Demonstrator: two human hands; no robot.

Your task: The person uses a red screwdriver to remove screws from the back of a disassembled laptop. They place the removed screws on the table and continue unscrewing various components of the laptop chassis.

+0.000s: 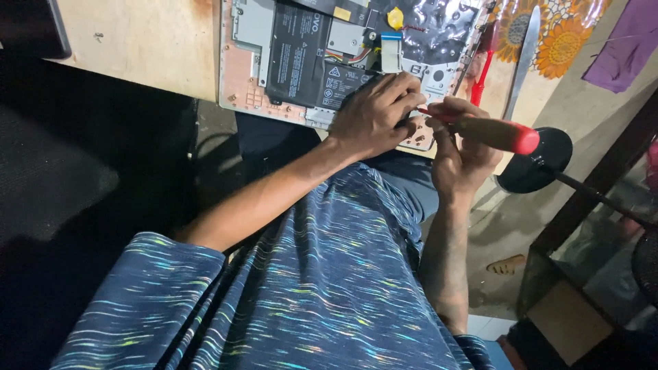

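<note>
An opened laptop [250,75] lies on the wooden table, its black battery [301,55] and inner parts exposed. My left hand [373,116] rests with fingers pressed down on the laptop's near right corner. My right hand [462,154] grips a screwdriver with a red handle [504,133]; its shaft points left toward the spot under my left fingers. The tip is hidden by my left hand.
A second red-handled tool [482,75] and a long metal blade [522,58] lie on a flowered cloth [565,41] right of the laptop. A black round stool seat [541,168] stands below right. My lap in a blue streaked shirt fills the foreground.
</note>
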